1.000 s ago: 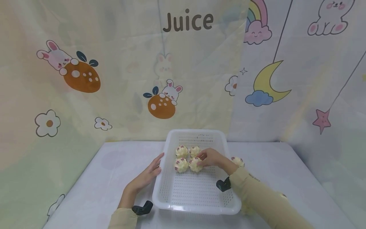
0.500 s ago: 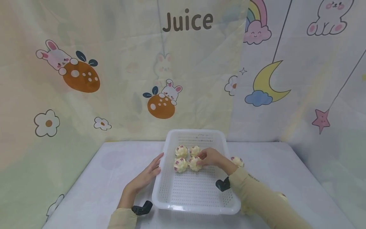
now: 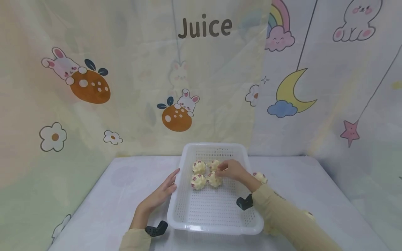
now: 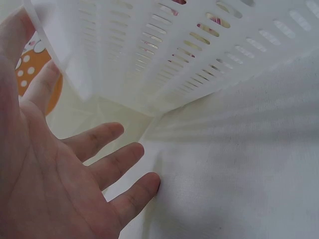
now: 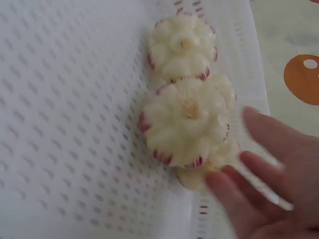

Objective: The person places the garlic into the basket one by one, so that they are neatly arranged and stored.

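Note:
A white perforated plastic basket (image 3: 216, 229) stands on the table with several cream garlic bulbs with purple streaks grouped in its far half. My right hand (image 3: 233, 170) hovers over the near right garlic bulb (image 3: 215, 180). In the right wrist view its fingers are spread and hold nothing, just beside that garlic bulb (image 5: 184, 122). My left hand (image 3: 158, 196) lies along the basket's left side, fingers extended. The left wrist view has the palm of the left hand (image 4: 60, 164) facing the basket wall (image 4: 149, 55), its upper fingers at the rim.
Right of the basket lies a garlic bulb (image 3: 260, 177). Another garlic bulb (image 3: 309, 214) shows partly behind the right sleeve (image 3: 292, 216), and a pale one (image 3: 271, 229) sits by the basket's near right corner. A printed curtain (image 3: 213, 87) hangs behind the table.
My right hand has let go of the near right garlic bulb and risen slightly from it. The left hand stays at the basket's side. The head view has tilted slightly.

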{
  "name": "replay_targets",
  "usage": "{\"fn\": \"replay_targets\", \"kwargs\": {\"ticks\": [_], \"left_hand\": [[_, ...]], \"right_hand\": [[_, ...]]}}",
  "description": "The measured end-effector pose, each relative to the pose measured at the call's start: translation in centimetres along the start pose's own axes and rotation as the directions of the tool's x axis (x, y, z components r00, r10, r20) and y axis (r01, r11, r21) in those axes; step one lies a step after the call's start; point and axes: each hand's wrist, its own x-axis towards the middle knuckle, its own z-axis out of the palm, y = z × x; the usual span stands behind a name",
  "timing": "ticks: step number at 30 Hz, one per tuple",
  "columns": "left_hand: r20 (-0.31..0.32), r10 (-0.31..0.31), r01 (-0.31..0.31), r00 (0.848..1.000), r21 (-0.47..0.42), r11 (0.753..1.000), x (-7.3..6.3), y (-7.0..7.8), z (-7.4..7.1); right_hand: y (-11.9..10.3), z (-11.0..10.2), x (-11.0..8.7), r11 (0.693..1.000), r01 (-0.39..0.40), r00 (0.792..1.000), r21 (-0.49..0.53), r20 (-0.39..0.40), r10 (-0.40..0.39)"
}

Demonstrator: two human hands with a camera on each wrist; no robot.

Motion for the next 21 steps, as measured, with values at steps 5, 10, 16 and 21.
{"fn": "replay_targets", "kwargs": {"ticks": [5,10,16,21], "left_hand": [[-0.002,0.003,-0.003,1.0,0.007,1.0,0.1,-0.3,-0.1],[0.002,0.006,-0.006,1.0,0.008,1.0,0.3,-0.6,0.0],[0.008,-0.003,0.003,1.0,-0.01,1.0,0.3,-0.8,-0.1],[0.015,0.002,-0.002,1.0,-0.014,1.0,0.3,-0.7,-0.1]], "right_hand": [[-0.6,-2.1,-0.7,0.995,0.033,0.999,0.09,-0.031,-0.03],[-0.3,-5.4,-2.6,0.979,0.05,0.997,0.195,-0.067,-0.038],[2.0,-8.6,-5.9,0.969,0.026,0.989,0.246,-0.149,0.011],[4.3,-9.9,-8.4,0.974,-0.03,0.979,0.226,-0.191,0.075]]}}
